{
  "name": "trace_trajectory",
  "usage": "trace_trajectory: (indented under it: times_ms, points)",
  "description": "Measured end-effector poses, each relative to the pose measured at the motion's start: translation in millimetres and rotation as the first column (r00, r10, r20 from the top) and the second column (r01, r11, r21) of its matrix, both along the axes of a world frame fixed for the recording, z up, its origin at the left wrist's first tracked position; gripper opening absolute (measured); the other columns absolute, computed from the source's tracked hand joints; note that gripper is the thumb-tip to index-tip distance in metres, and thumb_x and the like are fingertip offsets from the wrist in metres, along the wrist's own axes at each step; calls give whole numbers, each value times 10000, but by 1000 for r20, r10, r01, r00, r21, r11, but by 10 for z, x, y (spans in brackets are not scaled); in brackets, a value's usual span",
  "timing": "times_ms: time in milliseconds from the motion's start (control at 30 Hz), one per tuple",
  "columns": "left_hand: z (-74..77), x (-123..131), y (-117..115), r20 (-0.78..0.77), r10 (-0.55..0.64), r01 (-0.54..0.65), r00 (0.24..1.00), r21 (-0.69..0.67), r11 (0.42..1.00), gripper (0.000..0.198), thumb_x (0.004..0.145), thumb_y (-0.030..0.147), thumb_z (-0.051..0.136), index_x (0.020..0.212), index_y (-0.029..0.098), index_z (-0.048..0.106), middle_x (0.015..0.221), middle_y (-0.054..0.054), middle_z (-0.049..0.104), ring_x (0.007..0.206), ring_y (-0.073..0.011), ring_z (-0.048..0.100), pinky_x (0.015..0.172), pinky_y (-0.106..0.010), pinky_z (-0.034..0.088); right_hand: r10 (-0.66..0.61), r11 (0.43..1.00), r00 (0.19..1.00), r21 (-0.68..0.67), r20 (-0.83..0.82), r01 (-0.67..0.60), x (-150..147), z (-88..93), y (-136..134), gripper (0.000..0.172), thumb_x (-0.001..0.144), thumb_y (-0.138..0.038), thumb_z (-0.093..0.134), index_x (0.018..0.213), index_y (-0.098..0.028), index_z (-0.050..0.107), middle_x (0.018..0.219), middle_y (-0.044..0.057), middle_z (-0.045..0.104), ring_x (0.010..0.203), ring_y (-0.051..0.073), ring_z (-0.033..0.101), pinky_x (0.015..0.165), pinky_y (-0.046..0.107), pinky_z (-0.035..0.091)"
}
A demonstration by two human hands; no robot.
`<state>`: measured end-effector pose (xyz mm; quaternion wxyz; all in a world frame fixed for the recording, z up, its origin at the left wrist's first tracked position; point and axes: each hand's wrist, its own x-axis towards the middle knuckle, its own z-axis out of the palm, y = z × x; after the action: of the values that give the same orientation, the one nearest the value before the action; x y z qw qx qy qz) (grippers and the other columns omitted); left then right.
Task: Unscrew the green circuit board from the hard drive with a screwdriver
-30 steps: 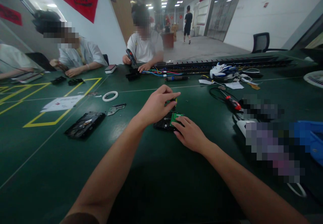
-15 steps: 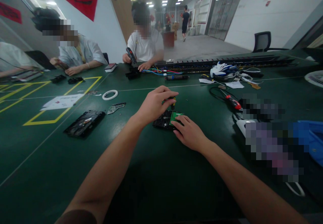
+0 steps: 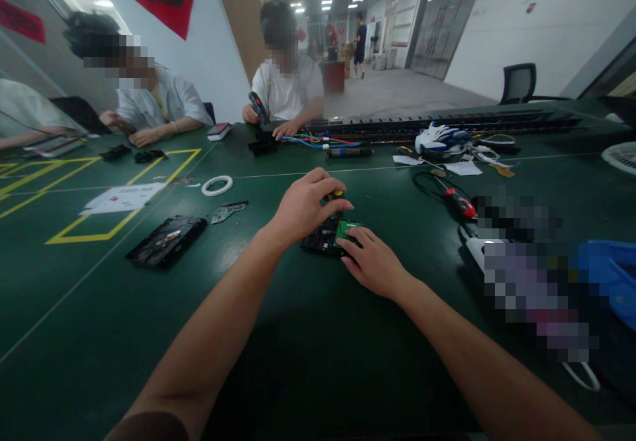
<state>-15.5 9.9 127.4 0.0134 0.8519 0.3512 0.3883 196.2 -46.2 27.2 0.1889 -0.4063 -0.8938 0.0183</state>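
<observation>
In the middle of the table lies a black device casing (image 3: 320, 242) with a green circuit board (image 3: 342, 230) at its right side. My left hand (image 3: 313, 204) is above its far edge, fingers and thumb closed around a short upright screwdriver (image 3: 338, 194). Only its yellow-topped handle shows; the tip is hidden. From the right, my right hand (image 3: 372, 259) grips the casing, fingertips on the green board and thumb at the near edge. A second opened black casing (image 3: 166, 241) and a loose circuit board piece (image 3: 228, 212) lie to the left.
A white ring (image 3: 217, 185) and paper (image 3: 124, 198) lie left. A red-black handled tool (image 3: 460, 204), gloves (image 3: 442, 140) and a blue bin (image 3: 609, 282) are at right. Across the table, a co-worker (image 3: 288, 90) holds a power screwdriver (image 3: 258, 106); another co-worker (image 3: 159, 106) sits farther left.
The fingers of my left hand have shifted around the screwdriver handle, the thumb reaching farther right. My right hand and the casing stay in place. A person walking in the background has moved slightly left.
</observation>
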Motion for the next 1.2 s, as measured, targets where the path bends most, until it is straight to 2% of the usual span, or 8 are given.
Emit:
trace_trajectory:
  times_ms: [67, 200, 333, 500, 600, 733, 967, 1200]
  points:
    - [-10, -14, 23, 26, -19, 19, 999, -23, 1000, 190, 937, 274, 752, 1119, 222, 763, 1022, -57, 689, 902, -169, 667, 842, -333, 577, 1, 1000, 1000, 0, 0, -1, -1, 0, 1, 374, 1020, -308, 564, 1372, -202, 634, 1393, 155, 586, 1343, 333, 526, 1138, 578, 480]
    - [-13, -48, 62, 39, -93, 96, 995, -68, 993, 335, 965, 104, 621, 1249, 238, 735, 1165, -66, 729, 1069, -187, 692, 976, -376, 576, 2, 1000, 1000, 0, 7, -2, 5, -12, 8, 373, 1025, -315, 565, 1378, -219, 633, 1411, 145, 578, 1350, 334, 525, 1127, 576, 495]
    - [-13, -60, 73, 30, -138, 140, 990, -69, 988, 393, 965, 65, 582, 1288, 239, 722, 1226, -64, 734, 1134, -192, 689, 1027, -390, 562, -7, 1000, 1000, -11, 4, 7, 18, -30, 21, 372, 1028, -320, 567, 1387, -243, 628, 1428, 139, 572, 1369, 346, 512, 1095, 608, 512]
    - [-50, -67, 91, -22, 14, -14, 1000, 1, 1000, 256, 969, 246, 698, 1219, 222, 746, 1063, -71, 706, 971, -194, 684, 904, -360, 575, 23, 1000, 1000, -7, -8, -23, 52, -30, 42, 371, 1030, -323, 575, 1388, -238, 627, 1421, 139, 573, 1361, 335, 519, 1106, 585, 507]
    - [-61, -67, 80, -101, 131, -126, 986, 60, 990, 288, 916, 397, 779, 1142, 219, 757, 1028, -67, 671, 911, -199, 663, 835, -344, 561, 32, 999, 999, -7, 7, -32, 71, -28, 53, 375, 1037, -335, 570, 1397, -243, 621, 1421, 132, 576, 1369, 332, 518, 1113, 580, 507]
    - [-59, -41, 51, -149, 171, -158, 974, 95, 983, 341, 876, 497, 798, 1049, 206, 758, 985, -62, 658, 873, -200, 645, 778, -326, 539, 23, 1000, 1000, -8, 18, -23, 86, -31, 58, 375, 1045, -341, 564, 1407, -255, 615, 1440, 124, 571, 1382, 333, 511, 1105, 591, 515]
    - [-38, -51, 72, 2, 11, -11, 1000, -75, 997, 218, 973, 264, 699, 1179, 226, 761, 1048, -55, 696, 916, -165, 669, 891, -326, 556, 51, 999, 999, 10, -2, -51, 90, -55, 77, 377, 1026, -324, 603, 1394, -244, 634, 1421, 138, 579, 1357, 341, 533, 1102, 592, 522]
    - [71, -112, 27, -10, -210, 204, 978, -203, 958, 387, 982, 97, 551, 1299, 244, 717, 1265, -62, 726, 1183, -199, 670, 1059, -388, 538, 57, 998, 998, -16, -34, -58, 107, -95, 122, 371, 1043, -323, 563, 1404, -265, 625, 1454, 130, 569, 1391, 337, 521, 1111, 605, 515]
